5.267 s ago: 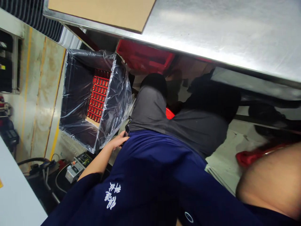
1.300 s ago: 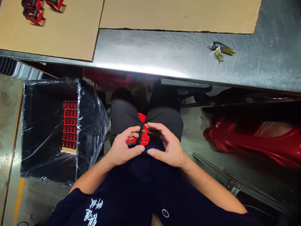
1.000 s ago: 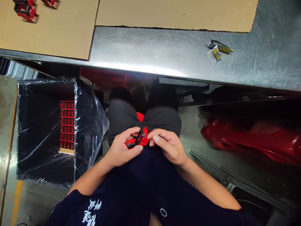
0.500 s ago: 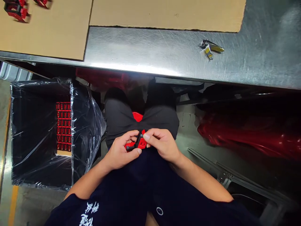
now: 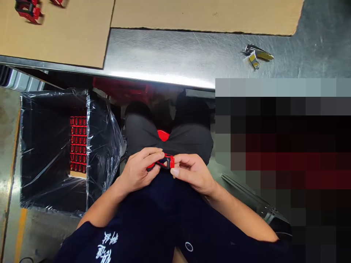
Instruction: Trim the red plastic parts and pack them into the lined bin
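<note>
Above my lap, both hands are closed on one small red and black plastic part [image 5: 170,161]. My left hand [image 5: 141,166] grips its left end, the fingers over the top and the thumb below. At the right end, my right hand [image 5: 193,171] pinches its red edge between thumb and fingers. An opening shows in the middle of the part. My fingers hide much of its left side.
A lined black bin [image 5: 88,153] on the left holds rows of red and black parts [image 5: 78,144]. Ahead, a metal table [image 5: 164,51] carries cardboard sheets [image 5: 203,16], a nail clipper [image 5: 259,53] and more red and black parts [image 5: 29,11]. Pixelation covers the lower right.
The part has been turned in my hands, so its opening now faces up toward me. My left fingers have moved over its top. The whole view has shifted slightly.
</note>
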Available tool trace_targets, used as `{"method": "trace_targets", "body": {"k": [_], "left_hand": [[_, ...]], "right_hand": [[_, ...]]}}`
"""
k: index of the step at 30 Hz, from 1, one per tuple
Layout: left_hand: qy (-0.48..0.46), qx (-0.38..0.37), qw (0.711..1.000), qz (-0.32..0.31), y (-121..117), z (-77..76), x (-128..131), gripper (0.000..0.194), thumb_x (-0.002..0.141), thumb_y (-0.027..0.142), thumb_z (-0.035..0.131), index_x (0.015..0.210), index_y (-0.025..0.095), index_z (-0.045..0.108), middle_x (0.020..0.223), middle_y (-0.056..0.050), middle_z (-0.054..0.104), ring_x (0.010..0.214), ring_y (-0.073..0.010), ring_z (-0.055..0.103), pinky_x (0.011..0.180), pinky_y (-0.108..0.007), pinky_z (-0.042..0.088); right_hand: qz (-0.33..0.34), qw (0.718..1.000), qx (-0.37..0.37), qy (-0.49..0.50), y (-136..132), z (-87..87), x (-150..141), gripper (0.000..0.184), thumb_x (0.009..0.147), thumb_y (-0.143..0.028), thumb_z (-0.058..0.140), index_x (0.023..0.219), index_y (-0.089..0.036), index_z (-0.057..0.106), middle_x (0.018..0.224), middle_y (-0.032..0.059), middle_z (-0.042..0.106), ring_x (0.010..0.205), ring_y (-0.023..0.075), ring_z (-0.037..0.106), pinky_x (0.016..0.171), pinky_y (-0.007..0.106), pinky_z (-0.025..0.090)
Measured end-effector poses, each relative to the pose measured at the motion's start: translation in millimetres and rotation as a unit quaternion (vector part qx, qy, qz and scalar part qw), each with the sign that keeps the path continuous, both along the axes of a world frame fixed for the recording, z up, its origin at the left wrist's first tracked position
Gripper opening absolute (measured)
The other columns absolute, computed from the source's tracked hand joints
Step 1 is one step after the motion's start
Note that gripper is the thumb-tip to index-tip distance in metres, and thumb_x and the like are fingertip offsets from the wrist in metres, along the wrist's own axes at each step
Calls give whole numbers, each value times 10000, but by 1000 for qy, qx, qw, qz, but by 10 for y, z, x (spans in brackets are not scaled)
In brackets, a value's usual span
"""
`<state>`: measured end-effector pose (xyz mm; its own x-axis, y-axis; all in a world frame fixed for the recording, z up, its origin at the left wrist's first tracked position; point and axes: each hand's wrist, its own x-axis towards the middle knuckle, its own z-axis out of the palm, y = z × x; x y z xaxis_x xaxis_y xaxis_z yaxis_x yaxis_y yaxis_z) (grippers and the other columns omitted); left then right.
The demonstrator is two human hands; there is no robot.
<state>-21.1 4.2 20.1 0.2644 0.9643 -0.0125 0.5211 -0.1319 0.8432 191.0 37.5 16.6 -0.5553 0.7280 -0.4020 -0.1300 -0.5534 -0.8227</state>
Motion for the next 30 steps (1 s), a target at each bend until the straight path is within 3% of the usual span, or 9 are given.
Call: {"method": "trace_targets", "body": {"k": [4, 8, 13, 17, 21, 25, 30], "left_hand": [[-4, 29, 999, 28, 19, -21, -8, 485, 852, 123, 673, 1318, 257, 645, 1328, -123, 696, 1221, -246, 679, 1030, -411, 574], [-22, -25, 997, 67, 24, -8, -38, 531, 855, 183, 690, 1375, 234, 595, 1352, -129, 669, 1248, -265, 643, 1065, -428, 536], [-92, -138, 982, 93, 23, 45, -30, 442, 863, 274, 678, 1298, 202, 642, 1237, -119, 696, 944, -216, 697, 902, -363, 571], [-154, -186, 965, 104, 10, 52, 14, 667, 803, 419, 764, 1394, 189, 557, 1330, -156, 626, 751, -152, 651, 743, -314, 581], [-109, -123, 983, 82, -4, 36, 46, 802, 738, 458, 832, 1432, 200, 522, 1381, -172, 600, 837, -187, 672, 796, -346, 591], [-80, -36, 995, 50, 12, 34, 71, 856, 764, 427, 819, 1500, 217, 436, 1395, -179, 601, 877, -194, 695, 729, -324, 615], [-56, 48, 997, 25, 41, 5, 64, 854, 788, 368, 809, 1528, 226, 407, 1375, -173, 634, 1152, -274, 691, 904, -395, 631]], "right_hand": [[-15, 994, 94, -56, -33, 24, -22, 224, 845, -399, 772, 771, -190, 738, 612, -13, 562, 554, 119, 480, 536, 270, 431], [-26, 974, 208, -86, -39, 27, -14, 122, 873, -289, 750, 782, -208, 742, 634, 0, 606, 579, 136, 540, 564, 287, 461], [-24, 949, 291, -114, -29, 7, -16, 150, 905, -278, 724, 765, -221, 733, 618, 7, 641, 580, 153, 558, 573, 312, 470], [-22, 927, 355, -114, -18, -16, -31, 85, 915, -240, 722, 843, -226, 764, 683, 24, 710, 594, 160, 598, 571, 314, 489], [-24, 913, 395, -100, -3, -30, -55, 86, 932, -214, 708, 887, -226, 780, 747, 32, 758, 629, 163, 661, 590, 306, 533], [-27, 900, 425, -93, -6, -64, -75, 107, 930, -151, 699, 857, -203, 757, 735, 31, 750, 659, 160, 683, 629, 300, 558], [-28, 884, 457, -100, -10, -110, -82, 142, 923, -98, 672, 843, -202, 728, 742, 38, 751, 692, 175, 710, 652, 310, 585]]}}
